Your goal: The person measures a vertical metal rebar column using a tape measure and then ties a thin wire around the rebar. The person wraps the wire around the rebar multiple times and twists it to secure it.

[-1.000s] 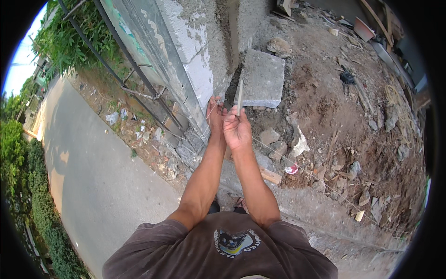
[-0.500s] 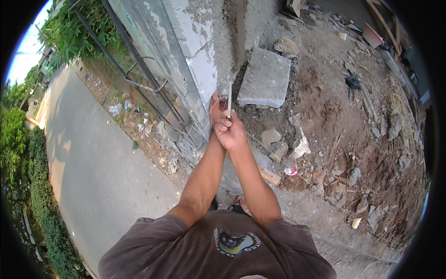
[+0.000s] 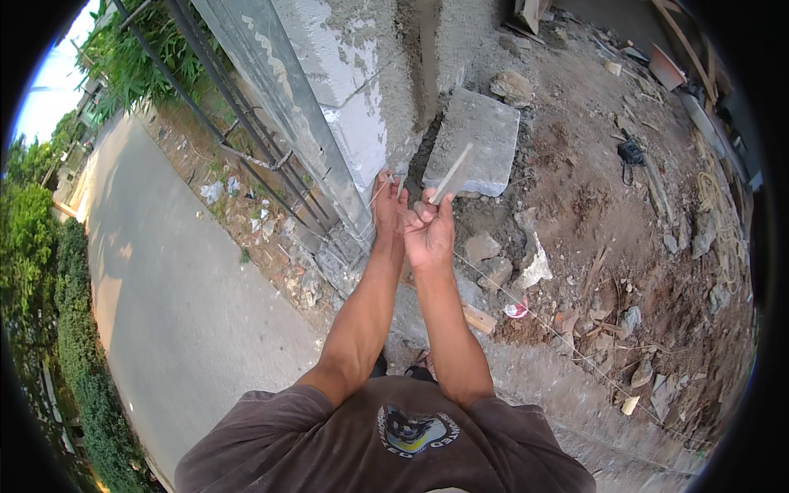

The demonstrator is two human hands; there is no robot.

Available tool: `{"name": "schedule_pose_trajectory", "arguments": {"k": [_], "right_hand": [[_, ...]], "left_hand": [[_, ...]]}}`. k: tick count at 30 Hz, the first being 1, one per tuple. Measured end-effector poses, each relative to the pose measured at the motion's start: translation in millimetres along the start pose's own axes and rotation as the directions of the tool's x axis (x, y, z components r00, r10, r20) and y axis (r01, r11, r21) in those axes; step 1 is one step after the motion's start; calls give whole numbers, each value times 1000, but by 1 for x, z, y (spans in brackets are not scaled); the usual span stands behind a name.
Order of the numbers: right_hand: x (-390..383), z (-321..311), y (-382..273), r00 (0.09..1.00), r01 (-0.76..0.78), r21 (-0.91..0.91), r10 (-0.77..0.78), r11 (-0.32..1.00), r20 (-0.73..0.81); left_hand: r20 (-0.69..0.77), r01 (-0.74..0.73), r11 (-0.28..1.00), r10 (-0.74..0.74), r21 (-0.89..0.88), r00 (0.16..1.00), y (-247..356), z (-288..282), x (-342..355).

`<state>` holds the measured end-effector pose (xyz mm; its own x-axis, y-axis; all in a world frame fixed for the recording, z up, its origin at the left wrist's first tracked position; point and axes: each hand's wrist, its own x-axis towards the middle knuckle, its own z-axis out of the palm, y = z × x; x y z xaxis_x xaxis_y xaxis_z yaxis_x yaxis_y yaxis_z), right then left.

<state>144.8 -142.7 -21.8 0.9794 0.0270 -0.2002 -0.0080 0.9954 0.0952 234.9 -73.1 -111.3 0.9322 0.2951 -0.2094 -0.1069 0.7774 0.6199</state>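
My left hand (image 3: 387, 205) is at the foot of a rough, patchily white plastered column (image 3: 357, 135), fingers pinched on a thin pale string (image 3: 534, 314) beside a small piece that looks like metal. The string runs from there down to the right. Just right of it, my right hand (image 3: 428, 230), palm up, grips a thin light stick (image 3: 452, 172) that points up and right. A square concrete slab (image 3: 475, 135) lies beside the column, behind the stick.
Steel bars (image 3: 246, 152) and a grey post (image 3: 304, 123) stand left of the column, beside a paved road (image 3: 173, 296). Rubble-strewn soil (image 3: 592, 214) spreads to the right, with a wood offcut (image 3: 478, 319), a coiled rope (image 3: 713, 214) and a black object (image 3: 629, 153).
The stick has tilted from upright to leaning right, and my right hand has shifted right since half a second ago. My left hand stays at the column's foot.
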Motion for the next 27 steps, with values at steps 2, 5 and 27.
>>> {"name": "schedule_pose_trajectory", "arguments": {"k": [2, 5, 27], "right_hand": [[-1, 0, 6, 994, 99, -84, -102, 992, -33], [0, -1, 18, 936, -337, -199, 305, 920, -175], [6, -18, 15, 895, -436, -107, 418, 894, -153]], "left_hand": [[60, -58, 996, 53, 74, 997, -7, -7, 6], [269, 30, 998, -16, -50, 963, -10, -21, 12], [-32, 132, 864, -133, 485, 991, 133, -82, -225]]}}
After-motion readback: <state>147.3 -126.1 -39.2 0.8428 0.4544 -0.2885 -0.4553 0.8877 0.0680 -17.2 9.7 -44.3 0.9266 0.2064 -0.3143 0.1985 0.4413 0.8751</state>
